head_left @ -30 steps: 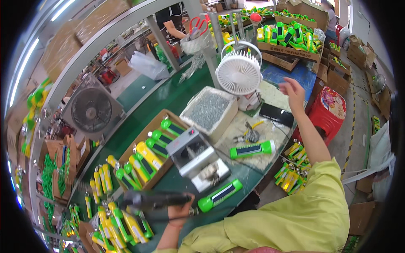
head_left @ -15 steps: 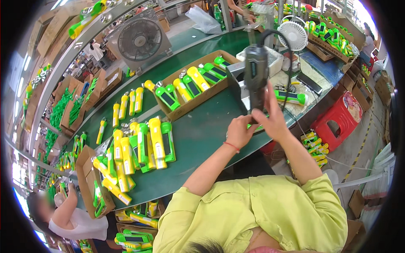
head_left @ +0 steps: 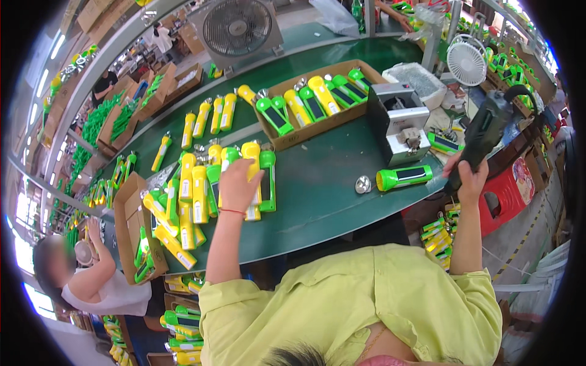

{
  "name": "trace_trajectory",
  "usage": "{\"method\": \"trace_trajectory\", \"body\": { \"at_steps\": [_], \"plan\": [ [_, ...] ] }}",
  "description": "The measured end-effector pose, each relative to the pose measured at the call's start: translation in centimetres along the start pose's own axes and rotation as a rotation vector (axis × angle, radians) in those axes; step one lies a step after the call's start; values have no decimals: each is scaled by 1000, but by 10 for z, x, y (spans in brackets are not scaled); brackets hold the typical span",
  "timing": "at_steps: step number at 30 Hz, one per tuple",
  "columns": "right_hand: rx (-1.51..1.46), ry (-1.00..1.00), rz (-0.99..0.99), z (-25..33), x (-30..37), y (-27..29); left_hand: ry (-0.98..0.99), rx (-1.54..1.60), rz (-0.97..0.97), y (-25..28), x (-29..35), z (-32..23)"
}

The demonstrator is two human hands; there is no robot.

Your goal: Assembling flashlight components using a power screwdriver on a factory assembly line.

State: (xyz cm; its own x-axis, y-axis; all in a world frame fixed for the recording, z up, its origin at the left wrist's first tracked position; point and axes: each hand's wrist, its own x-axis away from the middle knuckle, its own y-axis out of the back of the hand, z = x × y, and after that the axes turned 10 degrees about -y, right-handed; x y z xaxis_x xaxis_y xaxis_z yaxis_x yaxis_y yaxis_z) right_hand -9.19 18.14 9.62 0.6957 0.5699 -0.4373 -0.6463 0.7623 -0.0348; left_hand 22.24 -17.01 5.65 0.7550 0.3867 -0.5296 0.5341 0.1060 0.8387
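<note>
My right hand (head_left: pixel 471 178) is closed around a black corded electric screwdriver (head_left: pixel 485 131), held tilted beyond the table's right edge. At the left, my left hand (head_left: pixel 239 183) reaches over a pile of yellow and green flashlights (head_left: pixel 199 186). Its fingers look apart and rest on or just above one flashlight, partly covering it. A green flashlight with a dark panel and yellow rim (head_left: pixel 404 177) lies at the table's front edge. Beside its open end sits a round silvery reflector piece (head_left: pixel 363 185). Behind them stands a metal box-shaped fixture (head_left: pixel 400 125).
A cardboard box of flashlights (head_left: pixel 278 141) stands at the back of the green table (head_left: pixel 317 213). Another carton (head_left: pixel 125 201) borders the pile. A white fan (head_left: pixel 467 63) and a red stool (head_left: pixel 510 198) are at right; a co-worker (head_left: pixel 107 280) sits at left.
My hands have parted. The right has carried the screwdriver rightward, away from the fixture; the left has moved to the flashlight pile. The flashlight and reflector piece now show uncovered. The view has shifted.
</note>
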Motion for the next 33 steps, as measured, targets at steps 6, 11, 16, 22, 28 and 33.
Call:
{"method": "trace_trajectory", "body": {
  "at_steps": [6, 11, 16, 22, 28, 33],
  "plan": [
    [43, -1, 37, -12, -9, -9, 136, -6, -50, 11, 7, 4],
    [131, -26, -14, -13, -14, -20, -26, 212, 112, -24, -57, -17],
    [109, -107, -32, -24, -9, -9, 209, -11, 74, -106, -121, 4],
    [183, -123, -11, -24, -15, -2, 585, 308, 158, -129, -157, 64],
    [295, -131, -75, -34, -29, -16, 434, -230, 439, -133, -166, 17],
    [293, -96, -11, -49, -41, -24, 209, 346, 164, -172, -174, 11]
  ]
}}
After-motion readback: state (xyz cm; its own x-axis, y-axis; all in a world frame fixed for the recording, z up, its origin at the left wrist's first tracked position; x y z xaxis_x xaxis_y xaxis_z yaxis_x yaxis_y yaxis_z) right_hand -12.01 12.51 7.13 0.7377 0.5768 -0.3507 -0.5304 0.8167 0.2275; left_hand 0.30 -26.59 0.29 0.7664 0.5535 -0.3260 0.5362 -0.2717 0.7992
